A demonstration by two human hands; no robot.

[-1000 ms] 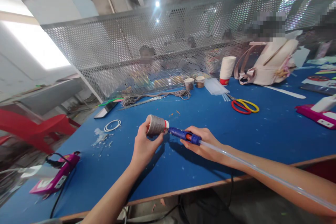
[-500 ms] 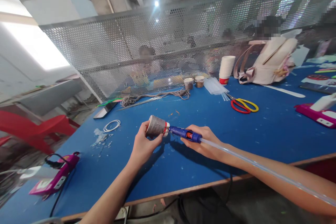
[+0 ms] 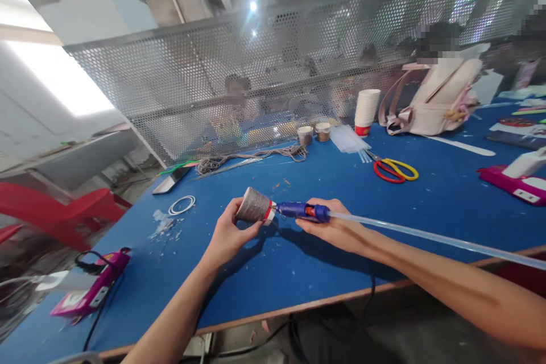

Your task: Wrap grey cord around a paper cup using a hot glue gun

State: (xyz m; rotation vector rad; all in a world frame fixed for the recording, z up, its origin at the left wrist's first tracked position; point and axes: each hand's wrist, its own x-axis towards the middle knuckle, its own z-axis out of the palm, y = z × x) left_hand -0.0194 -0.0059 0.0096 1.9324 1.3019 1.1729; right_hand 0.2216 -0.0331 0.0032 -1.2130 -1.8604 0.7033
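My left hand (image 3: 232, 233) is closed around a paper cup (image 3: 255, 205) wound with grey cord, tilted on its side above the blue table. A red and white band near one end of the cup is bare of cord. In my right hand (image 3: 335, 224) is a blue hot glue gun (image 3: 294, 210), its nozzle at the red band; whether it touches I cannot tell. A long clear glue stick (image 3: 409, 230) sticks out of the gun's back, over my right forearm. Fingers partly hide the gun's handle.
Scissors (image 3: 394, 170) with red and yellow handles lie beside clear plastic strips (image 3: 347, 139). Behind are two wrapped cups (image 3: 323, 132), a stack of paper cups (image 3: 367, 111), a backpack (image 3: 439, 102) and grey cord (image 3: 209, 165). Power strips (image 3: 91, 290) sit at both sides; a mesh divider (image 3: 170, 79) stands behind.
The cup has turned slightly in my left hand. The glue gun has swung a little more level, and its glue stick now points farther up at the right.
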